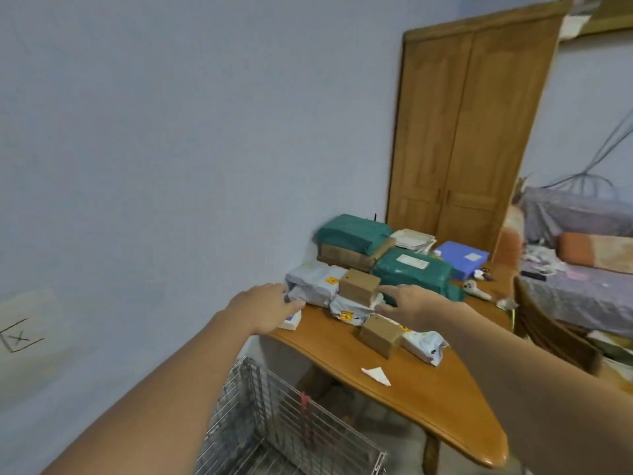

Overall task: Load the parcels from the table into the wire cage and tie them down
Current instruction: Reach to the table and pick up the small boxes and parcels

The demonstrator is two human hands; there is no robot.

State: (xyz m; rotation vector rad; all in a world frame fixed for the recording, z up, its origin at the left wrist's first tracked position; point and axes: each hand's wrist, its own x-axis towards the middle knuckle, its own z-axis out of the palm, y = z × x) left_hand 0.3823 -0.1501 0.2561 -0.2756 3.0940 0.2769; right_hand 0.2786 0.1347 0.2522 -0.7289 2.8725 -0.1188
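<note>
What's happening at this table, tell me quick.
A person is reaching with both hands into the parcel pile on the wooden table. The left hand touches a white mailer bag; the right hand is beside a small cardboard box. Nothing is lifted yet. The wire cage beside the table looks empty.

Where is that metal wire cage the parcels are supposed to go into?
The silver wire cage sits on the floor at the bottom of the head view, below the near edge of the wooden table, under the left forearm.
</note>
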